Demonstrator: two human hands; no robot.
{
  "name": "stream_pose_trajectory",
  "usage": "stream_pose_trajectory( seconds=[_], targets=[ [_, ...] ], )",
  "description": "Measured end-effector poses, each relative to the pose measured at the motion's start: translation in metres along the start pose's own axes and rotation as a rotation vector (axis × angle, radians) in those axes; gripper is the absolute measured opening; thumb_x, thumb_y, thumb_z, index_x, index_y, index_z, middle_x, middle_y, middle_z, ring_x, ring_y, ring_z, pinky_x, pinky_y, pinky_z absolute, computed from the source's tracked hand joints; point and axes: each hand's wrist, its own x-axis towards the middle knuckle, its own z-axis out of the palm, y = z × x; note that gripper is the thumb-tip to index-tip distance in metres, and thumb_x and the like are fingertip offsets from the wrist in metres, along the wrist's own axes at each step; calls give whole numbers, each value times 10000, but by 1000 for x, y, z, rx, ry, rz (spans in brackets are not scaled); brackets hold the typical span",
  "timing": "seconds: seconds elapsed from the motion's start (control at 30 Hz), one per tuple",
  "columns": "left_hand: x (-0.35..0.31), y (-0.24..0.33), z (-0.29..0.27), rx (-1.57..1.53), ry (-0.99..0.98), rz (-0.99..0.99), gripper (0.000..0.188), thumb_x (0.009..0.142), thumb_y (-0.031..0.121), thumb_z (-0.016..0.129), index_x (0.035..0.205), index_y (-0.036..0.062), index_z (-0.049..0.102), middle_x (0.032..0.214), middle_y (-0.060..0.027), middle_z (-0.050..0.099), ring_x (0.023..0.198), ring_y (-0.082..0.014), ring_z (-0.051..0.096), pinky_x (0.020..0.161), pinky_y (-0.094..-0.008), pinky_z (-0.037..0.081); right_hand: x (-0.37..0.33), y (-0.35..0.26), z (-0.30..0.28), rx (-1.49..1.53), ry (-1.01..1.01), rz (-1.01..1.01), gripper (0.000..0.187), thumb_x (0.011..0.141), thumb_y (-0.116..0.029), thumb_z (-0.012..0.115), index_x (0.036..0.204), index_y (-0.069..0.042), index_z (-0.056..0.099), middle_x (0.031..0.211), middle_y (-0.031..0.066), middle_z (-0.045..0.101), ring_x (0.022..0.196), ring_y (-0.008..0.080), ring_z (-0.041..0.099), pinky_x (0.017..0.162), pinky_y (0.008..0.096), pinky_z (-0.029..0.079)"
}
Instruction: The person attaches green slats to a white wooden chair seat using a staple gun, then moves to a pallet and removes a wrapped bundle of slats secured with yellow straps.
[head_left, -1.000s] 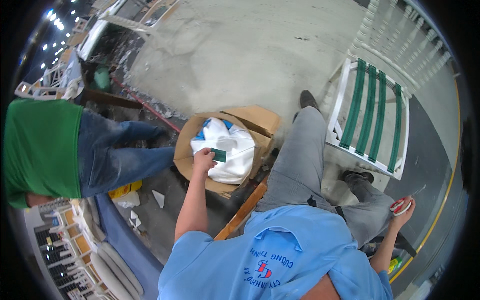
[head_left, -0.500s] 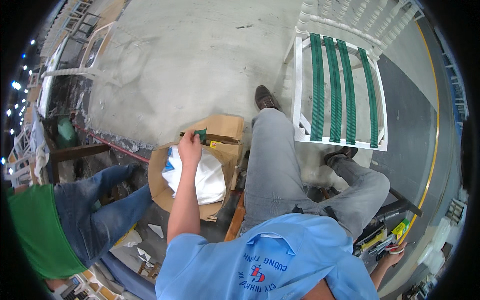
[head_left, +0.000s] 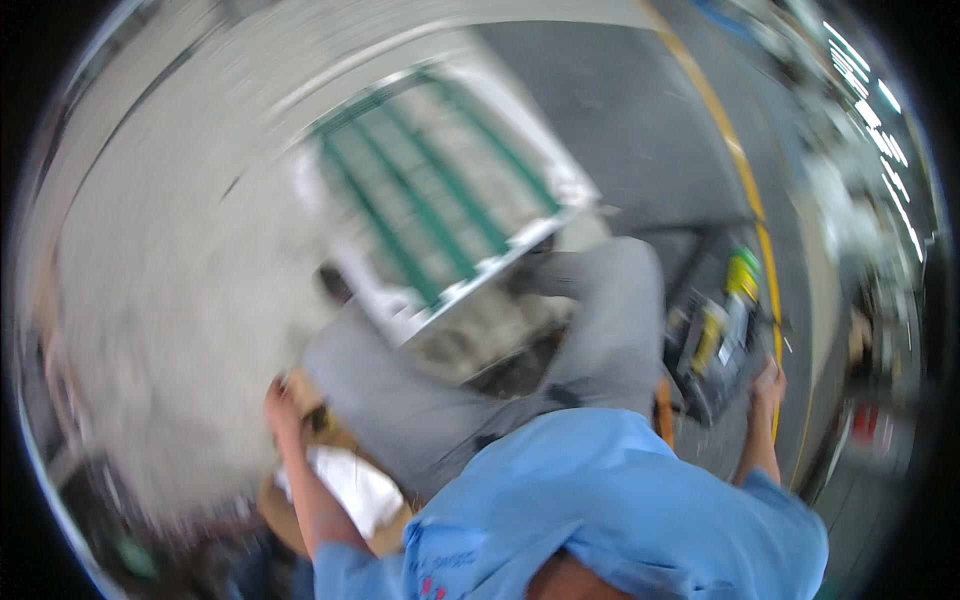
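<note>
The view is smeared by motion. My left hand (head_left: 283, 403) is over the cardboard box (head_left: 275, 510) at lower left, beside my knee. Its fingers are blurred, and no green strip shows in them. White material (head_left: 355, 490) fills the box. On the right, my right hand (head_left: 768, 387) is beside the black tool tray (head_left: 712, 400), closed; a thin pale streak at its fingertips is the scissors (head_left: 787, 343). In front of my legs stands a white chair frame (head_left: 570, 190) with green webbing strips (head_left: 440, 190) across its seat.
A yellow-green item (head_left: 742, 272) and a yellow tool (head_left: 708, 338) lie in the tray. Beyond it a yellow floor line (head_left: 735, 150) runs along the dark floor (head_left: 600, 110). Blurred clutter and bright lights (head_left: 850, 60) fill the far right.
My view has swung to the right, so the chair frame now appears further left. The green scrap that was in my left hand no longer shows. My right hand stays beside the tray.
</note>
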Motion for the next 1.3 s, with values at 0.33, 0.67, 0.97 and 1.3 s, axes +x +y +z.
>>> stream_pose_trajectory(
  seconds=[0.33, 0.67, 0.97, 1.3],
  targets=[
    [-60, 250, 174, 196, -148, 889, 359, 1018, 124, 605, 1354, -1, 619, 1285, -196, 675, 1212, -338, 629, 1043, -426, 477, -16, 140, 0, -151, 204, 109, 578, 924, -489, 718, 1341, -100, 624, 1206, 214, 717, 1154, 395, 677, 978, 448, 522],
    [-44, 291, 355, 833, -130, 1147, 221, 859, 218, 671, 983, 39, 712, 991, -227, 706, 1077, -442, 617, 1019, -567, 424, 2, 133, 39, -318, -134, 25, 421, 905, -403, 718, 1105, -33, 735, 1067, 222, 745, 1003, 385, 720, 844, 466, 539],
    [-96, 248, 320, 445, -197, 1071, 497, 871, 128, 661, 1337, -25, 584, 1357, -247, 573, 1407, -456, 427, 1215, -576, 278, 34, 39, 92, -300, 46, -625, 426, 936, -265, 731, 1285, -27, 672, 1244, 201, 662, 1093, 363, 660, 959, 429, 517],
    [26, 207, 168, 178, 306, -52, 609, 1046, 466, 473, 1451, 11, 472, 1308, -315, 632, 1220, -510, 595, 1024, -548, 466, -121, -282, 336, 15, -898, -879, 480, 1054, -431, 551, 1316, -44, 656, 1215, 154, 730, 1135, 289, 684, 985, 403, 510]
  ],
)
